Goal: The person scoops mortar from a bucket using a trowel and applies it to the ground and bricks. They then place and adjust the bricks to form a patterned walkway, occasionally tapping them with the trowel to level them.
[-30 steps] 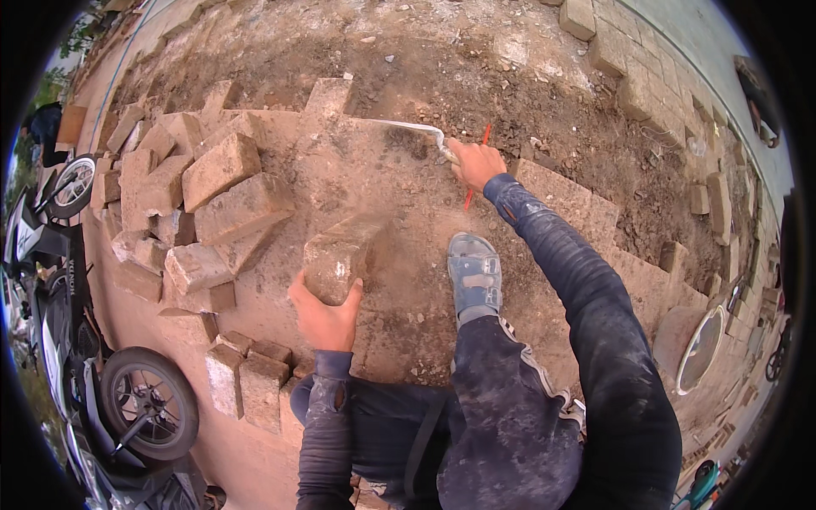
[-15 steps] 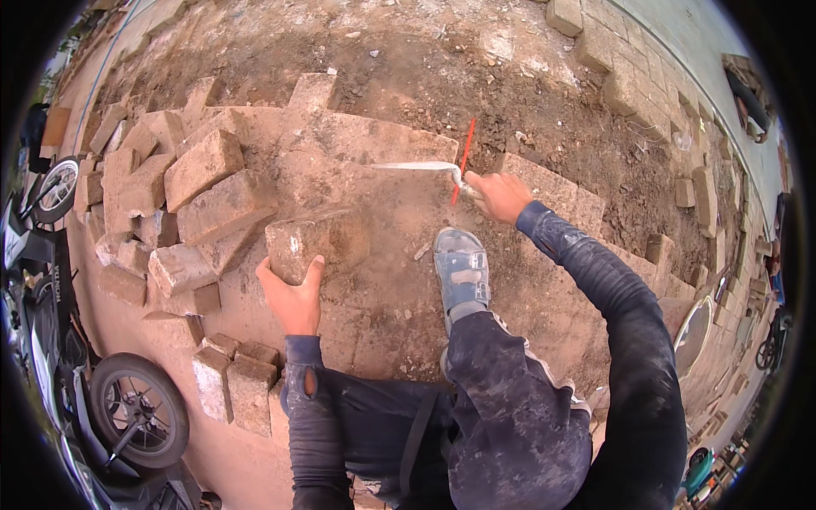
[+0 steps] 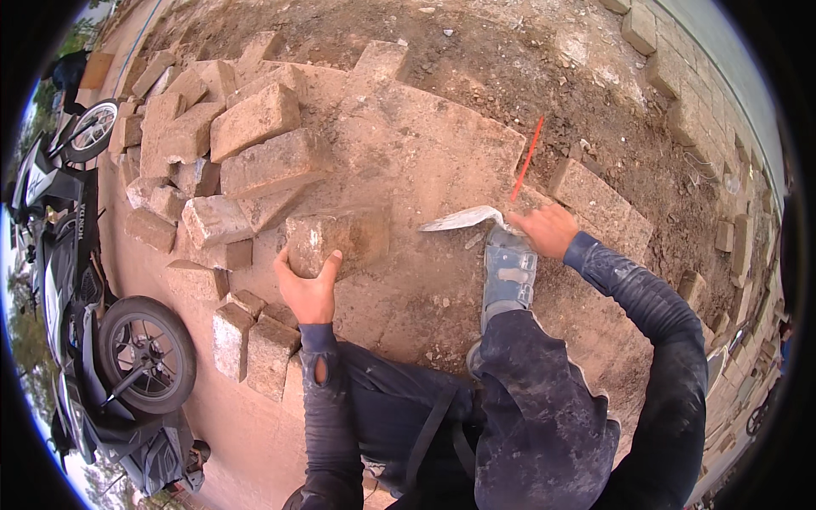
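My left hand (image 3: 308, 285) grips the near end of a dusty paving brick (image 3: 336, 234) on the reddish ground, thumb and fingers on opposite sides. My right hand (image 3: 544, 229) is closed on the handle of a trowel (image 3: 459, 219), whose pale blade points left, above the ground beside that brick. My sandalled foot (image 3: 508, 280) is just below the trowel. A thin red stick (image 3: 527, 157) lies beyond my right hand at the edge of the dark dirt (image 3: 603, 110).
A pile of loose bricks (image 3: 255, 119) is at upper left, a smaller group (image 3: 272, 357) at lower left. A parked motorbike (image 3: 144, 357) stands at the left. A row of paving blocks (image 3: 684, 115) lines the right. Part of a person (image 3: 68, 72) shows at the far upper left.
The trowel in my right hand has moved down toward me, off the red stick and over my foot. My left hand still grips the brick. The view has shifted.
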The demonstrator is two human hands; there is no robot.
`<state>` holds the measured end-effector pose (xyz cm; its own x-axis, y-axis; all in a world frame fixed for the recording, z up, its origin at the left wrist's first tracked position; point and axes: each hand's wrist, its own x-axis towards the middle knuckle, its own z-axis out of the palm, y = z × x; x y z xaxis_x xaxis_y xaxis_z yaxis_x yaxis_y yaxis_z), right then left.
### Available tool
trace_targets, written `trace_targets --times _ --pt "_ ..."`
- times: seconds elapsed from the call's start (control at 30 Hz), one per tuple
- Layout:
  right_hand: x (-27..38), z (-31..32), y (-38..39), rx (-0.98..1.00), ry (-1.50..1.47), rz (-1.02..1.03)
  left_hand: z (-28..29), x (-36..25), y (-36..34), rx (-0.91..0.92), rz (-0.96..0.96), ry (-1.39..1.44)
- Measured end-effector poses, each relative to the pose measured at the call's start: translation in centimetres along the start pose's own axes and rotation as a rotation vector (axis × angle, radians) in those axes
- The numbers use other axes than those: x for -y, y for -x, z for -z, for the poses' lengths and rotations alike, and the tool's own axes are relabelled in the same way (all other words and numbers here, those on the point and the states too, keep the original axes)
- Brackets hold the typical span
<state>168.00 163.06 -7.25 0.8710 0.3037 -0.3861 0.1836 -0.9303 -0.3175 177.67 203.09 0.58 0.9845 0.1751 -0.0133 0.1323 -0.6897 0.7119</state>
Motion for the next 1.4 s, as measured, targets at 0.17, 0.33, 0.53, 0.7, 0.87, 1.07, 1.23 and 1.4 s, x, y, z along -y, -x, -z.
trace_targets --times 0.17,0.33,0.53,0.7,0.87,1.07,1.23,1.4 --pt "7.2 4.0 -2.3 -0.236 -0.454 -0.066 0.4 0.6 1.3 0.082 -0.125 -0.083" --pt "12.2 2.7 -4.6 -0.155 -0.575 -0.006 -1.4 -1.2 2.5 0.158 -0.284 -0.173" --pt "9.4 -2.2 -6.2 -0.05 -0.528 -0.085 -1.6 -1.4 2.1 0.18 -0.253 -0.071" --pt "13.5 3.0 -2.3 -0.171 -0.728 -0.045 -1.5 -1.3 2.4 0.143 -0.237 -0.168" --pt "11.0 -0.8 -4.1 -0.113 -0.637 -0.048 -0.8 -2.2 2.1 0.215 -0.225 -0.152" --pt "12.5 0.0 -2.7 -0.201 -0.795 -0.121 -1.2 -6.3 2.5 0.152 0.081 -0.365" --pt "14.0 0.8 -1.3 -0.267 -0.886 -0.058 -0.2 -5.1 3.0 0.183 0.394 0.012" --pt "15.7 0.7 -0.6 -0.05 -0.971 -0.014 -0.2 -3.3 2.8 0.2 0.354 0.055"
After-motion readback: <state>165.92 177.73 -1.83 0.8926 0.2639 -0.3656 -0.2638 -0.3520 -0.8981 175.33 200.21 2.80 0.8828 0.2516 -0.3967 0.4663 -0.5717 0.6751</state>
